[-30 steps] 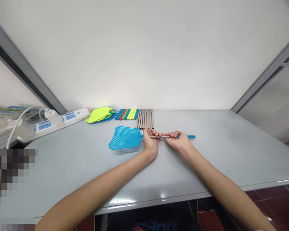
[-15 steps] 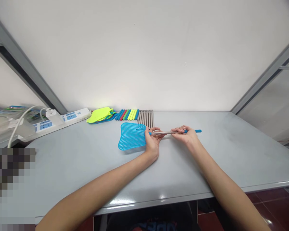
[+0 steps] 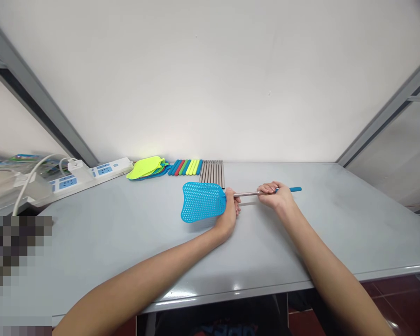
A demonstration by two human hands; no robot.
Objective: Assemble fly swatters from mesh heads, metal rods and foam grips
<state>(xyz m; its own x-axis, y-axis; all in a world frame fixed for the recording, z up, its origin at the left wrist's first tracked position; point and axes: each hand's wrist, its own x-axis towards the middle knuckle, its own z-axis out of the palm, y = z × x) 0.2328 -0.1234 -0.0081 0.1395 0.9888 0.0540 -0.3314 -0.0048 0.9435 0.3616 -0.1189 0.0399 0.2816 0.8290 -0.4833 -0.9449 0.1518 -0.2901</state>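
Note:
A blue fly swatter (image 3: 203, 202) with a perforated paddle, a metal rod and a blue grip is held level above the table. My left hand (image 3: 230, 212) is closed round the rod just beside the paddle's neck. My right hand (image 3: 277, 195) wraps the other end, where the rod meets the blue grip, whose tip sticks out to the right. Between the two hands a bare stretch of metal rod shows. Behind the paddle lies a row of metal rods (image 3: 213, 172), and to their left a row of coloured grips (image 3: 185, 167) in blue, red, green and yellow.
A stack of swatter paddles (image 3: 147, 167), yellow on top, lies near the wall. Further left are a white power strip (image 3: 105, 169) with plugs and a white cable (image 3: 24, 186). The grey table (image 3: 336, 224) meets a white wall, with metal frame posts at both sides.
The swatter and both hands have shifted a little to the right. My fingers, looser before, are now wrapped more tightly round the rod and grip.

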